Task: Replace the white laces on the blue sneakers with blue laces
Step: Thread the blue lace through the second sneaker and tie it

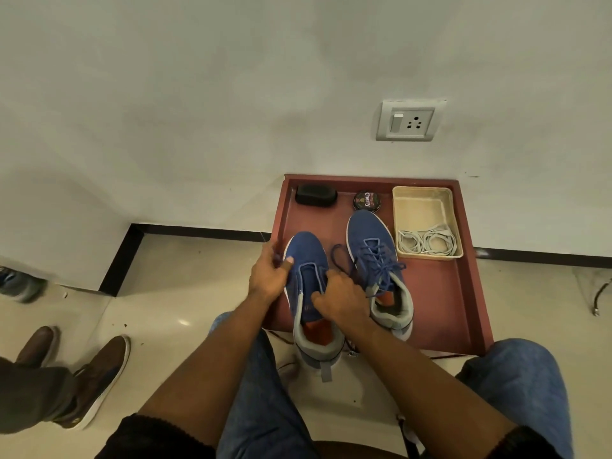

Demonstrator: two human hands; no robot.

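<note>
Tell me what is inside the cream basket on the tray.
Coiled white laces lie at the near end of the cream basket; the far end shows bare bottom. Anything beneath the coils is hidden.

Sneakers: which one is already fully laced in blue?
The right sneaker, beside the basket: blue crisscrossed lacing. The left sneaker, held by both hands, has only one lace run.

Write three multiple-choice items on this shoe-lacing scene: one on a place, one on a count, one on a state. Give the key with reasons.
1. Where do the white laces lie?
A. in the cream basket
B. on the floor
C. inside a sneaker

2. How many blue sneakers are on the red tray?
A. one
B. two
C. three

3. The right sneaker is:
A. unlaced
B. white-laced
C. laced in blue

Key: 1 A, they lie coiled at the basket's near end. 2 B, the left sneaker and the right one. 3 C, blue lace crosses its eyelets.
</note>
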